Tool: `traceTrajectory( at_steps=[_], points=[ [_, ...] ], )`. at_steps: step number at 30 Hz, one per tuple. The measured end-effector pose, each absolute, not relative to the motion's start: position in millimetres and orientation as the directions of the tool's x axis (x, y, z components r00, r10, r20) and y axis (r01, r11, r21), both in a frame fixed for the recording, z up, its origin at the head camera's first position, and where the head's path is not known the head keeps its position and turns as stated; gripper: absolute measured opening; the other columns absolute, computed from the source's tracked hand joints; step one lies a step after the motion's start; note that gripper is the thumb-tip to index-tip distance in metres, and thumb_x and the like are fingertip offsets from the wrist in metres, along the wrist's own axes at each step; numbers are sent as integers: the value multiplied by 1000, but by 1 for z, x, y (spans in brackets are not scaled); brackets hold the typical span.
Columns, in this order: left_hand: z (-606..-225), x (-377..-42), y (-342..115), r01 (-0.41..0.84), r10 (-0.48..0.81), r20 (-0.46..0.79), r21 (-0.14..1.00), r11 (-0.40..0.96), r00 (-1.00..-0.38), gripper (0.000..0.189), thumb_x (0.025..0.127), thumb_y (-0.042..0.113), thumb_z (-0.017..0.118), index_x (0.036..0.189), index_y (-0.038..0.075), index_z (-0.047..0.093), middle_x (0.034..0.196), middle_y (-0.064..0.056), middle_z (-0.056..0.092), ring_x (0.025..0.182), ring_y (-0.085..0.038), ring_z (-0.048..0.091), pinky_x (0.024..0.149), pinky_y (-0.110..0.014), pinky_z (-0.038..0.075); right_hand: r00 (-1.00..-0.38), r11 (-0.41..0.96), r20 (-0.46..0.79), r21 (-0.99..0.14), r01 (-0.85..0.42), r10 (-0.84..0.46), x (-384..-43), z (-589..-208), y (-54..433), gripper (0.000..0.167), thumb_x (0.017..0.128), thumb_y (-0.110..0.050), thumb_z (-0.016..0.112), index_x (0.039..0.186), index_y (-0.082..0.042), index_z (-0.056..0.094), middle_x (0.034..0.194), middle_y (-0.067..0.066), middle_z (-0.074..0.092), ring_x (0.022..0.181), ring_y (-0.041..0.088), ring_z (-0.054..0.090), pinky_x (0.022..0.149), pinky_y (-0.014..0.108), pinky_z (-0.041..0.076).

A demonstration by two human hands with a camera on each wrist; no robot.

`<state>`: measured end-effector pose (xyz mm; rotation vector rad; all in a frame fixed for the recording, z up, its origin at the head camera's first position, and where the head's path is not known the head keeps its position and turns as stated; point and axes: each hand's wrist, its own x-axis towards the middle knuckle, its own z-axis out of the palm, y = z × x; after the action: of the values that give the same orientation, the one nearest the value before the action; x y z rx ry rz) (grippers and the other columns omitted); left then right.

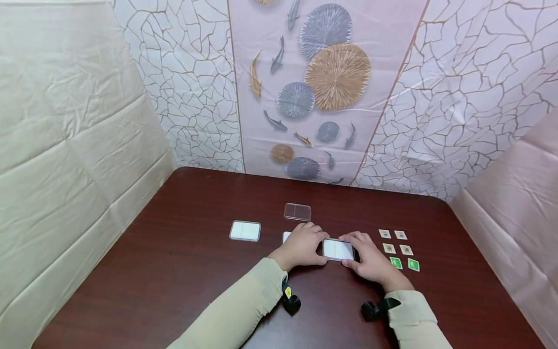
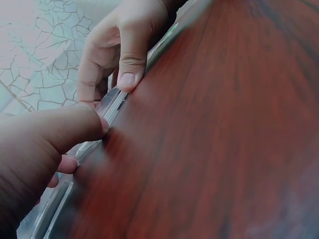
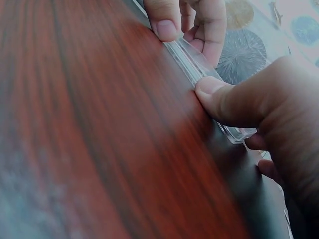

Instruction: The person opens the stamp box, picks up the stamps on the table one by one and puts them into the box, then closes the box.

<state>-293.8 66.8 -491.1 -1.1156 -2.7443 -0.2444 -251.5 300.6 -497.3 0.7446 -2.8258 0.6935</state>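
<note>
A flat clear plastic case with white panels inside lies low over the table between both hands. My left hand pinches its left end, thumb on the near edge and fingers at the far side. At the other end my right hand grips it the same way. Seen edge-on, the clear case shows stacked layers in the right wrist view. A second white-filled case peeks out behind the left hand, mostly hidden by it.
Farther back lies a clear, see-through plastic piece. Another white-filled case rests to the left. On the right, small square pieces sit in pairs, including printed ones and a green one. A patterned cloth hangs behind the table.
</note>
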Motion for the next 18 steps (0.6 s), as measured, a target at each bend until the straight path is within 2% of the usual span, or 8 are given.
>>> traceTrajectory(
  at_steps=[15, 18],
  points=[
    [-490, -291, 65, 697, 669, 225, 78, 712, -708, 61, 79, 56, 72, 130, 23, 65, 120, 8, 64, 111, -13, 54, 103, -37, 41, -864, 773, 253, -388, -502, -435, -253, -500, 302, 58, 84, -17, 80, 136, -5, 58, 127, 11, 59, 121, 34, 48, 98, 57, 43],
    [-492, -292, 65, 699, 670, 224, 82, 711, -708, 66, 80, 57, 71, 135, 22, 61, 124, 8, 64, 114, -13, 54, 104, -37, 41, -858, 761, 273, -396, -513, -436, -254, -500, 302, 57, 84, -16, 80, 135, -6, 58, 128, 10, 59, 123, 34, 47, 99, 56, 42]
  ],
)
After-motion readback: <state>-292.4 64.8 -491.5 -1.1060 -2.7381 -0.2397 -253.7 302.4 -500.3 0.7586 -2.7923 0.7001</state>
